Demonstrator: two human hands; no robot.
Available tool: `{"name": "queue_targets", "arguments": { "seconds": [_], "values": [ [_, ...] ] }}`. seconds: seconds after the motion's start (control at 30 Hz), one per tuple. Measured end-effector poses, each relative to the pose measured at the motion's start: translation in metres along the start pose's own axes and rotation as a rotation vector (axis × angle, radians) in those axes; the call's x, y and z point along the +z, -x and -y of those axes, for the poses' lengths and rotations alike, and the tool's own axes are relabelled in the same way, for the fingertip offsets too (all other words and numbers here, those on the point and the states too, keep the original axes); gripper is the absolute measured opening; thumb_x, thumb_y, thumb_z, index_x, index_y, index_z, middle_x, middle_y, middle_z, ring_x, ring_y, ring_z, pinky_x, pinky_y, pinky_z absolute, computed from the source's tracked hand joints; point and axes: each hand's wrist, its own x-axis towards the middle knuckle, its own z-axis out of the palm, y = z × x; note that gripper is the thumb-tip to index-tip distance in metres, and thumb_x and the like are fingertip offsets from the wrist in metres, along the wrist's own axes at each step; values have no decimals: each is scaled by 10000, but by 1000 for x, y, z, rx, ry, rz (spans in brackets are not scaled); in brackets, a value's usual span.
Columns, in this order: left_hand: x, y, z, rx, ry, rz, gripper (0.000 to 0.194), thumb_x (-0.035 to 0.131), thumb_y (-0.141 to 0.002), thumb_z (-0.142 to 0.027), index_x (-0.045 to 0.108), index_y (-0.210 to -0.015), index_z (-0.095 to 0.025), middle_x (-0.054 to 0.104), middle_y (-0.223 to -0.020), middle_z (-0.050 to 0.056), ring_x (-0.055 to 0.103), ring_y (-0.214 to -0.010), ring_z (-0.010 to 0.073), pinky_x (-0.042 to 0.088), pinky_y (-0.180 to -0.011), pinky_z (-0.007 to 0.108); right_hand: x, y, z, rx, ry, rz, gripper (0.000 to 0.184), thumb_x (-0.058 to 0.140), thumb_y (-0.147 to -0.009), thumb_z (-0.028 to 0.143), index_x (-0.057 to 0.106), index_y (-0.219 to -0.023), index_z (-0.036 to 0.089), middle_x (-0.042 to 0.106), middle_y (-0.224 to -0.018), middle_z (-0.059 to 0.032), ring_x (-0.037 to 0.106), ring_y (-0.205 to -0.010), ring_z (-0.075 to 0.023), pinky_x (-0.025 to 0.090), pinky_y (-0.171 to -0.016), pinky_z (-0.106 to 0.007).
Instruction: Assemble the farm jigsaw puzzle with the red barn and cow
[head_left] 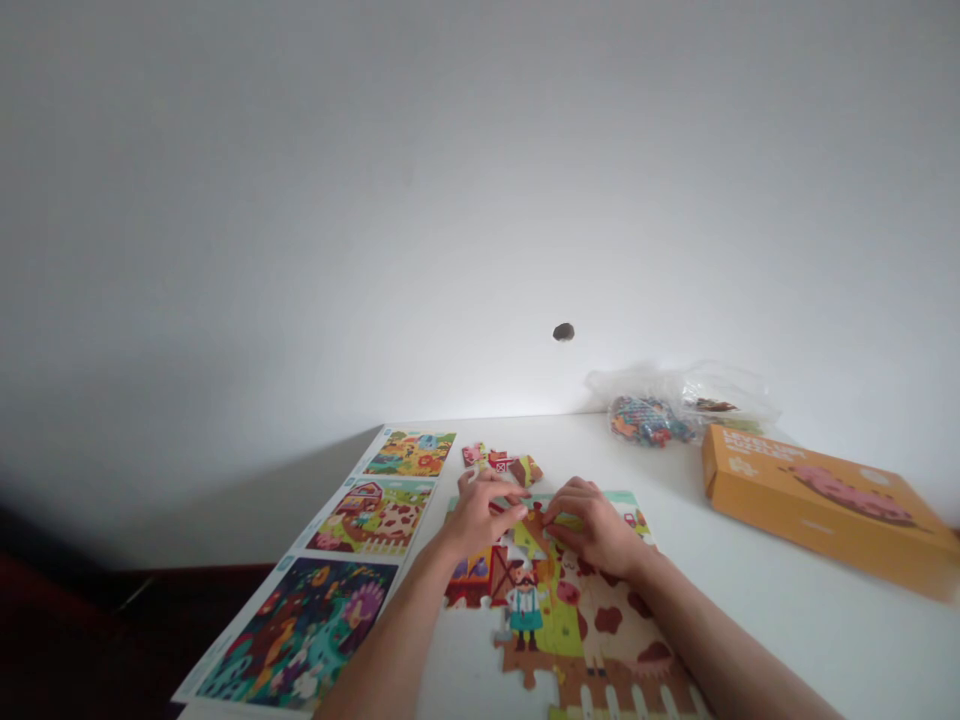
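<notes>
A partly built farm jigsaw puzzle (570,620) lies on the white table (787,620) in front of me. My left hand (480,515) and my right hand (596,525) meet over its upper part. Both hands have curled fingers pinching or pressing a puzzle piece (534,520) between them at the puzzle's top edge. Three loose puzzle pieces (504,462) lie just beyond my left hand.
A long picture sheet (337,570) with three farm scenes lies along the table's left edge. An orange puzzle box (817,500) sits at the right. Clear plastic bags (675,405) with more pieces rest against the white wall. A small dark mark (563,332) is on the wall.
</notes>
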Motion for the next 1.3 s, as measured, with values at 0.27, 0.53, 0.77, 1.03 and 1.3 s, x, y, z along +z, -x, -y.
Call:
{"name": "queue_targets", "arguments": {
  "seconds": [0.27, 0.53, 0.77, 1.03, 1.3],
  "values": [
    [3, -2, 3, 13, 67, -76, 201, 660, -812, -259, 779, -973, -255, 746, -886, 38, 667, -933, 219, 439, -999, 383, 0, 1, 0, 79, 72, 25, 302, 696, -818, 210, 656, -1110, 273, 678, -1056, -34, 566, -1022, -240, 419, -914, -395],
    [-19, 5, -3, -49, 57, -213, 167, 593, -848, -273, 745, -862, -204, 762, -883, 30, 695, -851, 187, 512, -863, 292, 1, 3, -10, 157, 119, 81, 390, 765, -758, 293, 663, -1133, 262, 621, -1117, -62, 543, -1071, -264, 394, -952, -422],
    [-48, 58, -23, -152, -112, -134, 214, 564, -872, -333, 744, -860, -218, 765, -847, 35, 700, -832, 208, 522, -808, 294, 2, 3, -14, 153, 124, 81, 363, 759, -766, 310, 683, -1118, 266, 617, -1102, -59, 550, -1056, -257, 394, -958, -415],
    [-29, 145, 7, -87, -325, -296, 225, 588, -879, -410, 765, -871, -271, 763, -874, 27, 675, -833, 207, 529, -793, 316, 4, 3, -18, 147, 137, 83, 355, 760, -765, 322, 699, -1111, 270, 620, -1104, -67, 550, -1060, -266, 397, -960, -424],
    [5, 160, -23, 7, -299, -393, 199, 583, -915, -370, 751, -946, -267, 749, -904, 26, 673, -846, 184, 549, -757, 273, 5, 3, -22, 147, 135, 89, 339, 762, -769, 319, 703, -1100, 275, 621, -1112, -59, 552, -1064, -257, 395, -964, -414]
  ]
}}
